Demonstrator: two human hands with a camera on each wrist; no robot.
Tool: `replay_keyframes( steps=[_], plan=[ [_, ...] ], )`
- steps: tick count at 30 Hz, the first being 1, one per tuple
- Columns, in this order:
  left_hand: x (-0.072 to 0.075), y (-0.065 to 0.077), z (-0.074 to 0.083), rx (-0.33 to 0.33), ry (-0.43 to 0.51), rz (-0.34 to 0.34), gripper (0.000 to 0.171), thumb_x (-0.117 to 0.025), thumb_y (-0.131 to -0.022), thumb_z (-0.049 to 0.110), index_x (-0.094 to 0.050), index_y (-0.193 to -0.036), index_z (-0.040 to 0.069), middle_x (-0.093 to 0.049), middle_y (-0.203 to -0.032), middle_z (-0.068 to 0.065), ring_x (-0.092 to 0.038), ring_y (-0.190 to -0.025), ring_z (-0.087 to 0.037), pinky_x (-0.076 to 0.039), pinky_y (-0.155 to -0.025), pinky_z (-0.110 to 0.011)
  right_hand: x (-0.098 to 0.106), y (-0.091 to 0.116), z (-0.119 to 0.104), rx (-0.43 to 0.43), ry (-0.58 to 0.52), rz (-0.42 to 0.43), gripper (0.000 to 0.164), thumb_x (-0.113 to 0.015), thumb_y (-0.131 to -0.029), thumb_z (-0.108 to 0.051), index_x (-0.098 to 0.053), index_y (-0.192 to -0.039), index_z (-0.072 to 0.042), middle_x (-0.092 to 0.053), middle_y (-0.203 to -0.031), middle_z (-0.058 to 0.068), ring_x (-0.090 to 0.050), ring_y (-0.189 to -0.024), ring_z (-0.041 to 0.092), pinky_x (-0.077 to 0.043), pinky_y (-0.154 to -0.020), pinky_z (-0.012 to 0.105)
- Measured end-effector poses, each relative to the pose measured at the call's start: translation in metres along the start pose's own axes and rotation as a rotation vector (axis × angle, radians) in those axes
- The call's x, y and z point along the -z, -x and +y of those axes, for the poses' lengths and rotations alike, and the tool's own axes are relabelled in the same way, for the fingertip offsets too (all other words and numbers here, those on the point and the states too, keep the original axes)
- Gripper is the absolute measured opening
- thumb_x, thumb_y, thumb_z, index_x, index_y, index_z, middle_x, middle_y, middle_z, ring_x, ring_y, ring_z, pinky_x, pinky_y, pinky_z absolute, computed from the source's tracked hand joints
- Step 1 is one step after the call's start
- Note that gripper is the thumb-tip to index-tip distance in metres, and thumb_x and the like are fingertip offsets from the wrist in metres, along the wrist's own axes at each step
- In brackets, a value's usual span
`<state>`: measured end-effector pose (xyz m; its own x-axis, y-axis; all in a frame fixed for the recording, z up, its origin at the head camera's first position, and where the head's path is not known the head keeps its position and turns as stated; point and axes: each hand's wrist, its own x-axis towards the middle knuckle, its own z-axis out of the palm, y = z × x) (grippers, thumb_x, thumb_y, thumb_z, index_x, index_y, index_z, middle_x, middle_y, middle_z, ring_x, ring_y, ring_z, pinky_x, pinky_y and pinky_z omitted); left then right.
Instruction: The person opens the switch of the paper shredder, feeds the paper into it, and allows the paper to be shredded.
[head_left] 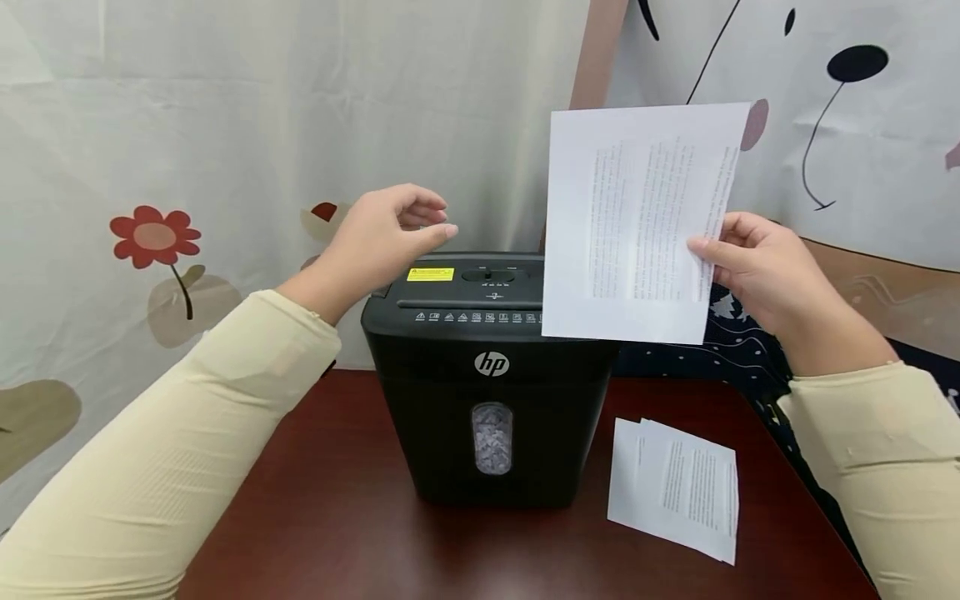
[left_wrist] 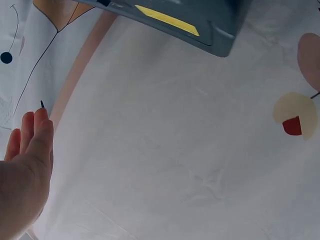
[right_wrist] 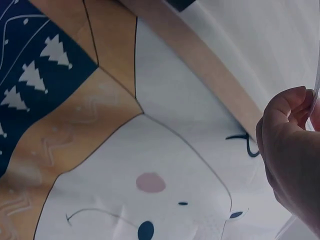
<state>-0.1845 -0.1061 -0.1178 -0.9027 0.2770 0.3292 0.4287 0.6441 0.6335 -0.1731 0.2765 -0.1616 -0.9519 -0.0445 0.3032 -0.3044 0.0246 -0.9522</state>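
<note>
My right hand (head_left: 772,271) pinches a printed sheet of paper (head_left: 622,225) by its right edge, thumb on the near face. The sheet hangs upright and covers the right part of the black HP shredder (head_left: 397,367) in the head view. Above the shredder's left side is my left hand (head_left: 390,225), its fingers loosely bent and nothing in them. In the left wrist view the left hand (left_wrist: 30,160) is apart from the shredder's corner (left_wrist: 215,40). The right wrist view shows the right hand (right_wrist: 290,135) at the frame's edge, with only a sliver of paper.
A small pile of printed sheets (head_left: 675,492) lies on the dark red table (head_left: 322,500), right of the shredder. Shreds show through the shredder's window (head_left: 492,439). Behind hangs a patterned curtain (head_left: 262,125).
</note>
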Motion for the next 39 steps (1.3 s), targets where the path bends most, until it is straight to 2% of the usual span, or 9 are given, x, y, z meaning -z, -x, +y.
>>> replay_keyframes(
  steps=[7,16,22,29,35,39],
  plan=[
    [-0.005,-0.015,0.008,0.065,0.062,-0.029,0.042,-0.065,-0.092,0.031,-0.058,-0.127,0.009,-0.062,-0.125,-0.005,-0.056,-0.116,-0.018,-0.044,-0.099,-0.036,-0.024,-0.006,-0.001,0.003,0.027,-0.031,0.028,-0.068,-0.090,-0.015,-0.059,-0.114,-0.005,-0.066,-0.108,-0.004,-0.065,-0.093,0.009,-0.054,-0.075,0.019],
    [-0.008,-0.025,0.011,0.121,0.099,-0.067,0.044,-0.064,-0.093,0.030,-0.056,-0.130,0.009,-0.058,-0.130,-0.006,-0.052,-0.120,-0.021,-0.043,-0.100,-0.038,-0.050,-0.014,-0.004,-0.003,0.046,-0.071,0.025,-0.065,-0.092,-0.012,-0.057,-0.115,-0.003,-0.067,-0.108,-0.002,-0.066,-0.091,0.011,-0.054,-0.076,0.020],
    [-0.010,-0.031,0.013,0.161,0.130,-0.063,0.042,-0.064,-0.093,0.030,-0.058,-0.129,0.008,-0.058,-0.128,-0.007,-0.051,-0.120,-0.021,-0.042,-0.101,-0.038,-0.064,-0.017,-0.007,-0.003,0.066,-0.080,0.025,-0.064,-0.093,-0.012,-0.057,-0.115,-0.002,-0.067,-0.108,-0.001,-0.065,-0.093,0.012,-0.053,-0.078,0.020],
    [-0.013,-0.035,0.011,0.189,0.180,-0.032,0.031,-0.064,-0.094,0.022,-0.063,-0.120,0.005,-0.066,-0.115,-0.009,-0.059,-0.104,-0.021,-0.047,-0.095,-0.034,-0.075,-0.019,-0.010,-0.015,0.091,-0.083,0.026,-0.063,-0.094,-0.013,-0.056,-0.117,-0.003,-0.065,-0.113,0.001,-0.063,-0.097,0.014,-0.052,-0.081,0.019],
    [-0.013,-0.036,0.011,0.205,0.206,0.003,0.022,-0.065,-0.093,0.018,-0.066,-0.108,0.002,-0.067,-0.098,-0.007,-0.059,-0.089,-0.018,-0.049,-0.085,-0.028,-0.081,-0.023,-0.010,-0.001,0.088,-0.084,0.024,-0.061,-0.095,-0.011,-0.057,-0.117,-0.001,-0.064,-0.115,0.005,-0.062,-0.098,0.016,-0.052,-0.080,0.020],
    [-0.011,-0.036,0.013,0.207,0.216,0.036,0.018,-0.066,-0.093,0.016,-0.066,-0.102,0.002,-0.066,-0.091,-0.006,-0.058,-0.084,-0.018,-0.049,-0.083,-0.028,-0.085,-0.027,-0.009,0.005,0.139,-0.075,0.024,-0.060,-0.096,-0.012,-0.058,-0.117,-0.002,-0.063,-0.118,0.006,-0.062,-0.099,0.017,-0.052,-0.078,0.021]
  ],
)
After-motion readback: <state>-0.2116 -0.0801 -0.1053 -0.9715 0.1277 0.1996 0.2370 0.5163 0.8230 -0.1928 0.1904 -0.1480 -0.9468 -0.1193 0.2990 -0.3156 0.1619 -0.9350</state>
